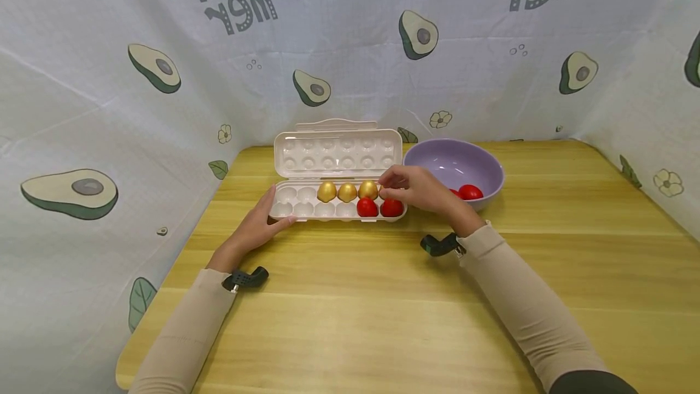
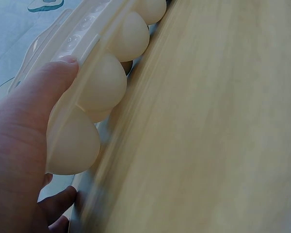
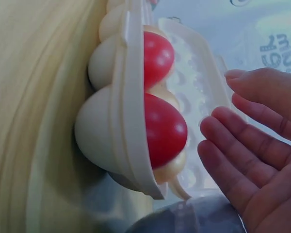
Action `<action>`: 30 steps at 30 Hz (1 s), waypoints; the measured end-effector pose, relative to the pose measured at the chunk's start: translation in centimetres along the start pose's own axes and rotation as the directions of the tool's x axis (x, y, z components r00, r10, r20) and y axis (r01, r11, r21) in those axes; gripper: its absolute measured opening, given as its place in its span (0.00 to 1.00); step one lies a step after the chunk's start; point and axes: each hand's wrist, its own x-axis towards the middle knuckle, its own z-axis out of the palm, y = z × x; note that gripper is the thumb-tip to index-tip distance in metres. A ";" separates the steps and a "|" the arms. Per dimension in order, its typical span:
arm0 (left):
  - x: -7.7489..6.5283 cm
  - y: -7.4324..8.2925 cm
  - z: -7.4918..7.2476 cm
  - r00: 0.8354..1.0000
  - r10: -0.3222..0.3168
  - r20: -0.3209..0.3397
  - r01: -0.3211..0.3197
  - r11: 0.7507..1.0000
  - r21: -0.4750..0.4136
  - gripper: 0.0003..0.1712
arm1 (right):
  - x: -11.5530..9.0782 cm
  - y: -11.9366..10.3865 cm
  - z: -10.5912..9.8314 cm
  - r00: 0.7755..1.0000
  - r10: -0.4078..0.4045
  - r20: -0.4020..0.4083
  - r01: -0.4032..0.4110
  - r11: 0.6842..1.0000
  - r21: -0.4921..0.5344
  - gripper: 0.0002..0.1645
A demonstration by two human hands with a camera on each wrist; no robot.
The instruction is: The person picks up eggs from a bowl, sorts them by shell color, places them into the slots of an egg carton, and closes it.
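Observation:
An open egg carton (image 1: pixel 314 219) of pale plastic lies on the table with its lid (image 1: pixel 339 166) raised at the back. Several gold eggs (image 1: pixel 347 193) sit in its back row, and two red eggs (image 1: pixel 367 207) fill the front-row cups at the right end. My left hand (image 1: pixel 254 224) grips the carton's left end, its thumb (image 2: pixel 53 80) on the front rim and the other fingers round the side. Over the right end hovers my right hand (image 1: pixel 418 187), fingers loosely bent and nothing in them. The right wrist view shows its fingertips (image 3: pixel 211 153) just off the eggs.
A purple bowl (image 1: pixel 454 160) stands right of the carton, with red eggs (image 1: pixel 470 192) in it, partly hidden by the right forearm. Behind the wooden table (image 1: pixel 350 297) hangs a white cloth (image 1: pixel 361 29) printed with avocados.

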 end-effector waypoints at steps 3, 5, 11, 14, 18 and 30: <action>0.0 0.0 0.0 1.000 -0.001 0.003 0.001 1.000 -0.004 0.59 | -0.2 0.0 -0.6 1.000 0.024 -0.006 -0.024 1.000 0.003 0.15; 0.0 0.0 0.1 1.000 -0.001 0.004 0.001 1.000 -0.005 0.59 | -0.4 -0.1 -1.0 0.999 0.045 -0.013 -0.045 0.999 -0.002 0.15; 0.0 0.0 0.0 1.000 0.004 -0.003 -0.004 1.000 -0.008 0.59 | -0.9 -0.1 -2.3 0.992 0.112 -0.050 -0.112 0.994 -0.009 0.16; 0.0 0.0 0.0 1.000 -0.001 -0.004 0.001 1.000 -0.004 0.59 | -1.0 0.1 -2.9 0.992 0.111 -0.058 -0.112 0.994 -0.015 0.15; 0.0 -0.1 0.0 1.000 -0.003 -0.001 0.003 1.000 -0.005 0.59 | -1.1 0.5 -3.9 0.996 0.072 -0.053 -0.074 0.997 -0.033 0.15; 0.0 0.0 0.0 1.000 -0.005 0.002 0.005 1.000 -0.006 0.59 | -2.0 1.1 -6.5 0.993 0.117 -0.016 -0.118 0.988 -0.102 0.18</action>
